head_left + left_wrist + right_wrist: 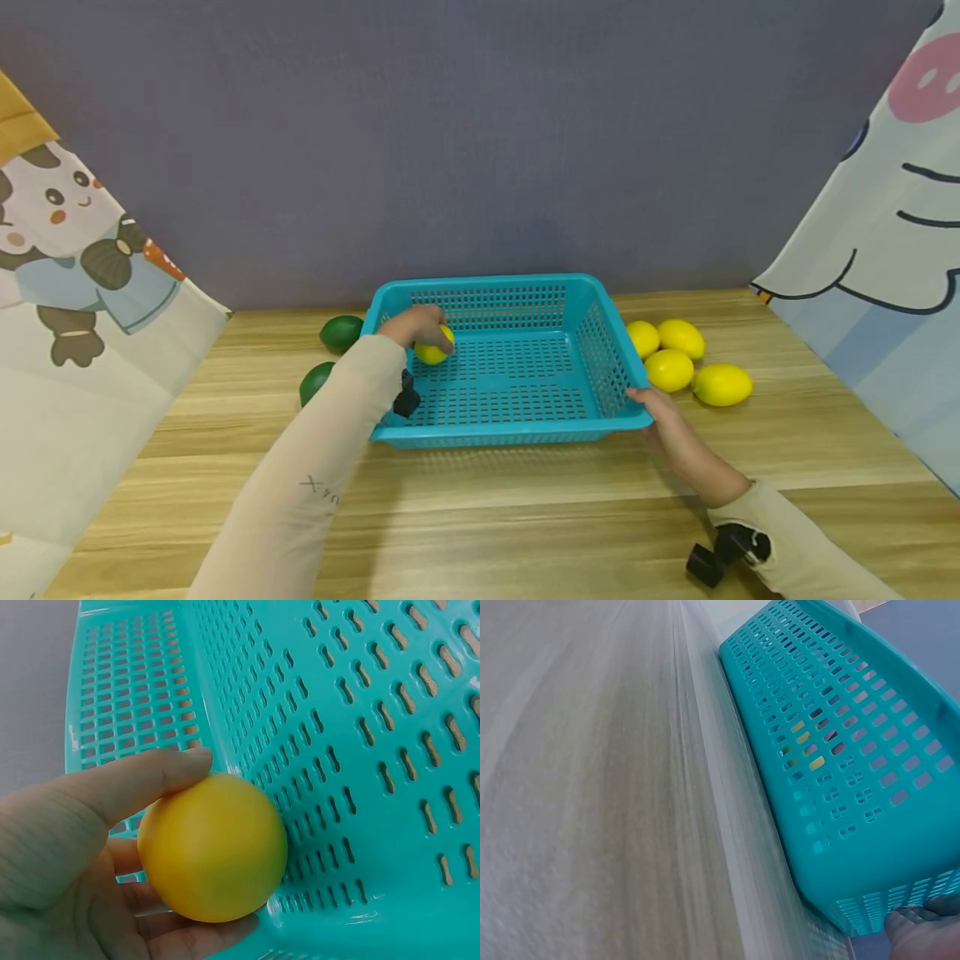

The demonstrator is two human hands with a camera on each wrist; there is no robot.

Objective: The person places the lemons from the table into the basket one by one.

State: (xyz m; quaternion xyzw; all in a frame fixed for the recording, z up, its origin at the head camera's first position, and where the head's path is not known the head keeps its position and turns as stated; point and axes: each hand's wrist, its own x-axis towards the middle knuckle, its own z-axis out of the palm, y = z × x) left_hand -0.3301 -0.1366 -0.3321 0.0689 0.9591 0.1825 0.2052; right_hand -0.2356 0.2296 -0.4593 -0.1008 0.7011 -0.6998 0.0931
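Observation:
A turquoise plastic basket [487,430] with slotted walls and floor stands on the wooden table. Inside its left end, my left hand [416,323] holds a yellow lemon [433,353]. The left wrist view shows the thumb on top of this lemon [214,847] and the other fingers curled beneath it, close over the basket floor. At the basket's front right corner, my right hand [670,421] grips the rim, thumb over the edge and the fingers outside against the wall. In the right wrist view this hand [928,935] shows only partly, at the lower right.
Several lemons [669,370] lie together just right of the basket. On its left are two dark green fruits, one behind [341,334] and one nearer [316,382], partly hidden by the left sleeve. A grey wall [480,150] rises behind the table.

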